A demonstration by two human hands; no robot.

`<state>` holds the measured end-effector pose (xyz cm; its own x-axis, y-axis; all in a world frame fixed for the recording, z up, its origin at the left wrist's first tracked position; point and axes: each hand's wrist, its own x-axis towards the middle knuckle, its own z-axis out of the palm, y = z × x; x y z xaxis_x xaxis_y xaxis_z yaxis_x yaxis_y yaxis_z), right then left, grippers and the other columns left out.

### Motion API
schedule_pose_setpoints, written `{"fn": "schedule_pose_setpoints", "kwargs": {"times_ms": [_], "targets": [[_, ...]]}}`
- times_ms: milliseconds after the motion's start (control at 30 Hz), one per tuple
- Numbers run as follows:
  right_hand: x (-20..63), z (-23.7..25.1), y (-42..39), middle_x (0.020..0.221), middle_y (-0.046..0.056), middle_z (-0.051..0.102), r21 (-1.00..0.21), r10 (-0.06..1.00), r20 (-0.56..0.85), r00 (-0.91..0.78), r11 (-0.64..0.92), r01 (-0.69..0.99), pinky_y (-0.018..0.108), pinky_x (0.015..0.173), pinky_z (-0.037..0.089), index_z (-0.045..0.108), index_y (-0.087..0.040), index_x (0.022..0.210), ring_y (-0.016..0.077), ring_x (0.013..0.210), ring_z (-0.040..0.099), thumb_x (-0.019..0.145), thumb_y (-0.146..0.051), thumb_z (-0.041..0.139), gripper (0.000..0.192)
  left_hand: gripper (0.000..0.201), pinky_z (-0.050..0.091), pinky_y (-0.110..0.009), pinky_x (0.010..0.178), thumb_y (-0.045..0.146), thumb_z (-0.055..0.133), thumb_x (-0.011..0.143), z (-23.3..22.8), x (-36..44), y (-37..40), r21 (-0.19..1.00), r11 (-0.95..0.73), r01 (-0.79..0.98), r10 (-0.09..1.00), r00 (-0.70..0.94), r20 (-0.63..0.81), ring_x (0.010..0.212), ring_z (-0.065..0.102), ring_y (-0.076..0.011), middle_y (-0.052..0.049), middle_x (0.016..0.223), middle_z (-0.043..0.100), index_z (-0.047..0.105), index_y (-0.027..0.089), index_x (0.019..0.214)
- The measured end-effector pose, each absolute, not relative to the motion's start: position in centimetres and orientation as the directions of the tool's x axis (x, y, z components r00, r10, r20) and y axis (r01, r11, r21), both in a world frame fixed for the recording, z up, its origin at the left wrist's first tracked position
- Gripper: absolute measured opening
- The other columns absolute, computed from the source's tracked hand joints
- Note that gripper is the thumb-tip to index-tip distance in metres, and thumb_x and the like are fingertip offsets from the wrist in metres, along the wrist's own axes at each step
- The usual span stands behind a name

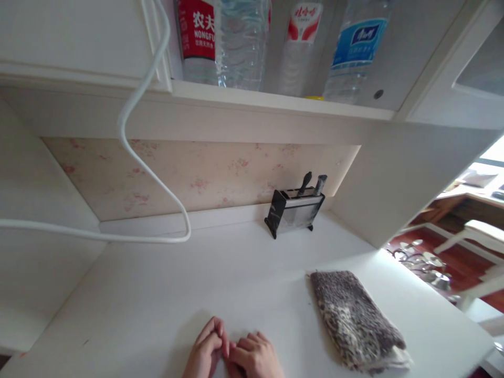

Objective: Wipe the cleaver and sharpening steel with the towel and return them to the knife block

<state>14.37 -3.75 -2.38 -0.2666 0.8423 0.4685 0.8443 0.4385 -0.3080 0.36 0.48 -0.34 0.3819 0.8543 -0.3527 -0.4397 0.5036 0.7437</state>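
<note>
The left hand [207, 349] and the right hand [254, 357] rested together on the counter [157, 294] at its near edge, fingertips touching. Both were loosely curled; whether anything lay pinched between them could not be told. Neither hand gripped a visible object.

The nearest item was a folded leopard-print cloth [354, 320], lying flat just to the right of the right hand and apart from it, running from mid-counter toward the near right corner. No object stood between the hands and the cloth.

At the back edge, toward the right, a knife block [294, 210] stood against the floral backsplash [197, 173], with two dark handles projecting from it. A white cable [149, 157] hung down from above on the left, looped near the back edge and ran off across the left wall, well clear of the hands.

Overhead, a shelf [275, 102] carried several water bottles [240, 42], with labels partly legible.
</note>
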Motion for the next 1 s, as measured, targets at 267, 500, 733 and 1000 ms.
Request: {"fn": "schedule_pose_setpoints", "kwargs": {"times_ms": [267, 500, 733, 1000], "targets": [[14.5, -2.6, -3.6, 0.055, -0.006, 0.056, -0.29, 0.805, 0.532, -0.262, 0.464, 0.837, 0.03, 0.055, 0.022, 0.057, -0.029, 0.07, 0.0134, 0.05, 0.048, 0.077, -0.017, 0.057, 0.013, 0.01, 0.036, -0.028, 0.065, 0.02, 0.057, 0.063, 0.3, 0.6, 0.5, 0.752, 0.496, -0.434, 0.857, 0.381, -0.346, 0.053, 0.04, -0.0122, 0.005, 0.052, 0.05, 0.047, 0.021, 0.06], [14.3, -4.9, -3.2, 0.053, -0.005, 0.056, -0.29, 0.795, 0.55, -0.256, 0.469, 0.834, 0.029, 0.053, 0.022, 0.059, -0.027, 0.067, 0.0123, 0.046, 0.048, 0.077, -0.019, 0.057, 0.012, 0.012, 0.037, -0.028, 0.067, 0.018, 0.059, 0.061, 0.5, 0.7, 0.4, 0.715, 0.505, -0.484, 0.86, 0.353, -0.368, 0.054, 0.042, -0.0123, 0.004, 0.05, 0.052, 0.047, 0.02, 0.058], [19.8, 3.3, -2.0, 0.072, 0.001, 0.067, -0.946, 0.954, -0.119, -0.275, -0.026, 0.322, 0.023, 0.054, 0.042, 0.074, -0.024, 0.081, 0.0143, 0.06, 0.06, 0.08, -0.03, 0.06, 0.015, 0.016, 0.041, -0.029, 0.068, 0.019, 0.063, 0.059, 0.4, 0.5, 0.4, 0.642, 0.575, -0.507, 0.817, 0.395, -0.42, 0.053, 0.048, -0.0129, 0.004, 0.049, 0.051, 0.047, 0.02, 0.06], [41.5, 16.9, 13.1, 0.113, 0.008, 0.062, -0.961, 0.716, 0.034, 0.697, -0.168, 0.219, 0.031, 0.075, 0.05, 0.06, -0.021, 0.116, 0.019, 0.094, 0.06, 0.09, -0.033, 0.054, 0.03, 0.019, 0.044, -0.031, 0.075, 0.019, 0.07, 0.059, 0.1, 0.2, 0.6, 0.665, 0.574, -0.477, 0.818, 0.361, -0.448, 0.056, 0.05, -0.013, 0.002, 0.052, 0.055, 0.052, 0.018, 0.054]]}}
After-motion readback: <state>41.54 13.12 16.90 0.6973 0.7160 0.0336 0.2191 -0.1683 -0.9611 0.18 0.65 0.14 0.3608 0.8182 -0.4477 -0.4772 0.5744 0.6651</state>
